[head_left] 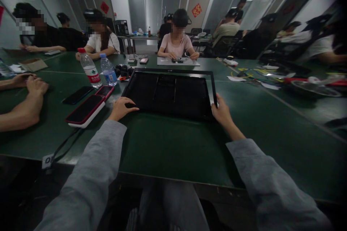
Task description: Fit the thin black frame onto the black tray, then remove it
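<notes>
A black rectangular monitor bezel [213,86] lies over a black plastic back cover [184,94] on the green table in front of me. Along the right side, the bezel stands a little apart from the cover, and a pale gap shows there. My right hand [222,112] grips the bezel's right side, thumb on the inner edge. At the near left corner, my left hand [121,108] holds the casing, thumb reaching over the edge and the other fingers partly hidden. Two raised ribs run along the middle of the cover.
Left of the casing are a phone in a red case [88,108] on a white block, a dark phone [78,95], a red-capped bottle [89,68] and a blue-capped bottle [108,70]. Cables [260,74] and tools lie right. A person [178,41] works opposite; another person's hands [35,85] rest left.
</notes>
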Motion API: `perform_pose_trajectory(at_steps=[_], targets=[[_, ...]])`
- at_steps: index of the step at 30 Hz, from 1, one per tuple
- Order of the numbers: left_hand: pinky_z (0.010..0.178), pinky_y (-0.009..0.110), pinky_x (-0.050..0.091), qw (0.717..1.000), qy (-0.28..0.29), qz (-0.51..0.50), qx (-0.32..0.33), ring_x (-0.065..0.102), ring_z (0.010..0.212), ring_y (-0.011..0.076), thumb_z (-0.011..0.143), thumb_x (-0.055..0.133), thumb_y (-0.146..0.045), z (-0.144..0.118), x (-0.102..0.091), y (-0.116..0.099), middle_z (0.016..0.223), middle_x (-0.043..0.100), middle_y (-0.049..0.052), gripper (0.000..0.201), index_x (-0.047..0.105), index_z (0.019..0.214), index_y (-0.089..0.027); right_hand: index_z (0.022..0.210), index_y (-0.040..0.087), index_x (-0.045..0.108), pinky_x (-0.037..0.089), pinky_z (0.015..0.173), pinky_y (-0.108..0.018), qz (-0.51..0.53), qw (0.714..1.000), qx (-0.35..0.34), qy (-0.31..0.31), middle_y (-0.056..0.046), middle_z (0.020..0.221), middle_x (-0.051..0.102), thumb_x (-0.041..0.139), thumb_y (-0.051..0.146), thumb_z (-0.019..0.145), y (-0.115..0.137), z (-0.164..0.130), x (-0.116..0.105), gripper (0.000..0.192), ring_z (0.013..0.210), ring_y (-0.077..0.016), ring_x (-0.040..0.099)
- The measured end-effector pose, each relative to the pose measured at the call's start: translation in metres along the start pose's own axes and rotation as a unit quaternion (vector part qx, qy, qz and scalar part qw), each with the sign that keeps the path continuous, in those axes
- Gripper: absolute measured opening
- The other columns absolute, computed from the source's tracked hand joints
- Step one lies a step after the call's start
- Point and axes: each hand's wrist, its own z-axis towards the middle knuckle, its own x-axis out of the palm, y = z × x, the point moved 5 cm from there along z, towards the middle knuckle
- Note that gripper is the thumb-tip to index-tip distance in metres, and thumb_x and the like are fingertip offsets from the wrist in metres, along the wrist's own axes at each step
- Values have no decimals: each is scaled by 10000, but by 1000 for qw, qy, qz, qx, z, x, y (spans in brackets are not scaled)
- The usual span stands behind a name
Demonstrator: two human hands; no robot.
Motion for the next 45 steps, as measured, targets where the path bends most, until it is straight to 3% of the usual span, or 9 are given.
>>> perform_pose_trajectory(at_steps=[10, 15, 18, 21, 25, 30, 35, 40, 45], targets=[[1081, 499, 444, 1000, 17, 21, -1, 643, 1157, 341, 654, 955, -549, 3, 0, 19, 1070, 789, 96, 338, 807, 806, -285, 1590, 142, 480, 350, 1292, -605, -12, 1000, -3, 20, -179, 1593, 549, 534, 400, 889, 3, -5, 10, 749, 1496, -370, 507], [1095, 488, 437, 999, 19, 36, 12, 656, 1146, 332, 779, 864, -544, 5, 3, 24, 1061, 786, 102, 280, 806, 808, -272, 1575, 138, 500, 363, 1283, -617, -11, 1000, 9, 26, -186, 1584, 556, 542, 403, 883, 1, -5, 11, 743, 1492, -379, 512], [1158, 499, 400, 998, -43, 51, 14, 623, 1251, 336, 875, 774, -512, 7, -3, 22, 1182, 768, 110, 258, 815, 906, -260, 1568, 133, 513, 374, 1284, -593, -18, 1000, 10, 20, -181, 1576, 567, 544, 400, 871, 2, -5, 11, 746, 1476, -371, 532], [1197, 508, 380, 989, -132, 61, -25, 558, 1382, 346, 892, 749, -421, 7, -13, 27, 1385, 693, 143, 324, 793, 1148, -227, 1554, 123, 532, 375, 1280, -597, -29, 999, 6, 18, -189, 1558, 583, 552, 386, 860, 4, -4, 10, 742, 1462, -381, 546], [1133, 468, 466, 981, -136, 14, -135, 655, 1273, 326, 864, 755, -334, 7, -14, 48, 1353, 711, 181, 451, 739, 1285, -171, 1539, 117, 552, 378, 1263, -635, -39, 999, 1, 22, -205, 1529, 603, 562, 390, 863, 8, -3, 10, 729, 1443, -406, 557], [1097, 448, 513, 975, -130, -43, -177, 723, 1171, 289, 870, 714, -315, 10, -11, 65, 1269, 767, 166, 402, 761, 1240, -163, 1530, 151, 578, 411, 1242, -623, -53, 998, -14, 10, -180, 1470, 655, 574, 422, 879, 8, 0, 10, 705, 1408, -390, 585], [1047, 428, 539, 976, -116, -27, -185, 737, 1097, 291, 789, 727, -246, 12, -11, 58, 1184, 785, 160, 411, 769, 1185, -146, 1509, 139, 595, 460, 1172, -637, -83, 996, 17, 5, -221, 1344, 707, 646, 516, 873, -14, 12, -3, 741, 1298, -415, 645], [1021, 457, 526, 982, -83, -2, -172, 730, 1068, 337, 820, 763, -478, 10, -8, 41, 1067, 791, 166, 394, 790, 1046, -156, 1489, 107, 596, 535, 1086, -590, -67, 994, 86, -4, -221, 1235, 744, 662, 534, 853, -43, 17, -17, 768, 1131, -378, 724], [972, 434, 539, 980, -78, 6, -180, 739, 1029, 327, 822, 768, -541, 9, -8, 41, 997, 800, 151, 402, 794, 982, -173, 1446, 124, 629, 521, 1107, -597, -64, 994, 87, 11, -215, 1267, 740, 574, 441, 898, -43, 13, -6, 635, 1172, -386, 718]])
